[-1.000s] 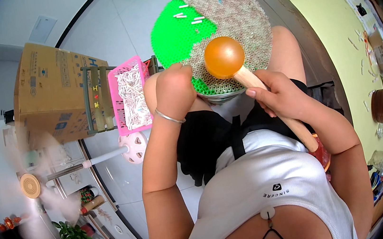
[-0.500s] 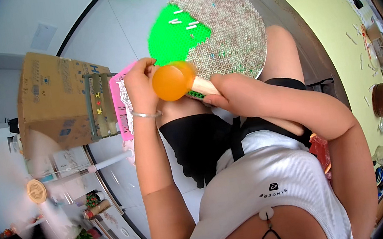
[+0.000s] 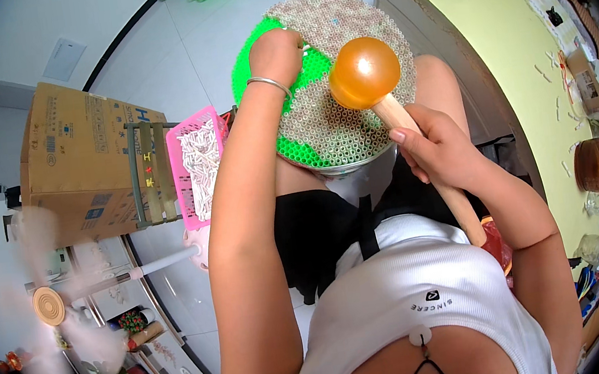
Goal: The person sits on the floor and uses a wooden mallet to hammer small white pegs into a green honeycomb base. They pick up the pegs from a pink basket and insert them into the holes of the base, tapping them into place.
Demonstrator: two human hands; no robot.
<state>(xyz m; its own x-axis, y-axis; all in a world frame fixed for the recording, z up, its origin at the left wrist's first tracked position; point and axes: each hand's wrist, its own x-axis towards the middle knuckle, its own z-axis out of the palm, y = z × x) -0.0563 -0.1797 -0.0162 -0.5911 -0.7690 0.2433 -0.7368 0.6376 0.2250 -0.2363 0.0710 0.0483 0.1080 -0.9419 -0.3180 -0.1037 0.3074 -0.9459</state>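
Observation:
My right hand [image 3: 436, 144] is wrapped round the wooden handle of a mallet [image 3: 366, 74] with a round, translucent orange head. The mallet head is over the right part of a round board [image 3: 345, 159] between my thighs. Short pale tubes [image 3: 361, 19] stand packed upright across most of the board, and bright green studded surface [image 3: 244, 67] shows along its left and lower left. Over that green part is my left hand [image 3: 276, 59], its fingers closed and pointing down. Beside the fingertips a small white piece [image 3: 306, 49] shows; what the fingers hold is hidden.
To the left, a pink basket [image 3: 176, 165] holds many loose white sticks, near a folding stool [image 3: 158, 163] and a large cardboard box [image 3: 79, 161]. A fan [image 3: 49, 306] spins at the lower left. A yellow-green table [image 3: 472, 12] with small items lines the right.
My left hand has moved from beside the pink basket up and right onto the board. The mallet has moved right and up, uncovering the board's lower left. The board has shifted slightly nearer.

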